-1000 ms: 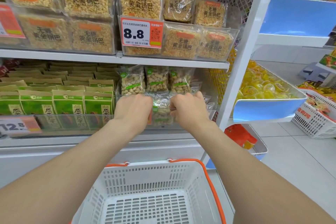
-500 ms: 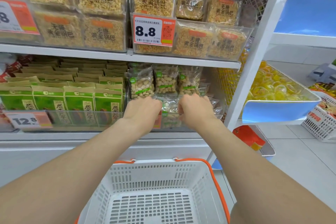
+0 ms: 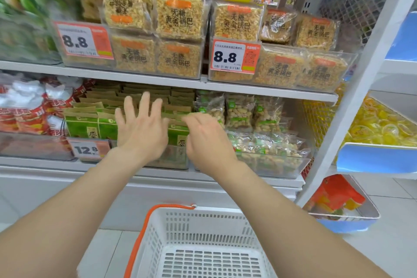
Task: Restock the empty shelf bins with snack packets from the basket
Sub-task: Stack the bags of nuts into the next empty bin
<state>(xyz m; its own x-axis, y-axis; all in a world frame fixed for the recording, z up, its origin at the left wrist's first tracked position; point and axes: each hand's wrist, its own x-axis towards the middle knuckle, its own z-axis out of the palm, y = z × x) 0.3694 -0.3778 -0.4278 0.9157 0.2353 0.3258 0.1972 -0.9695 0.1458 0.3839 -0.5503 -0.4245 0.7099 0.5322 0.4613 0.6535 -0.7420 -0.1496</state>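
The fingers of the left hand are spread wide and straight, in front of the green packets. The right hand has loose, bent fingers and holds nothing. The nut packets lie in the clear bin on the shelf, just right of that hand. The white basket sits below both arms.

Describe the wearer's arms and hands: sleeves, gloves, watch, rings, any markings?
The left arm and right arm are bare right to the frame edge; no sleeve shows. The left hand and right hand are ungloved, with no ring, watch, bracelet or marking visible. The fingertips are motion-blurred, so nail detail can't be read.
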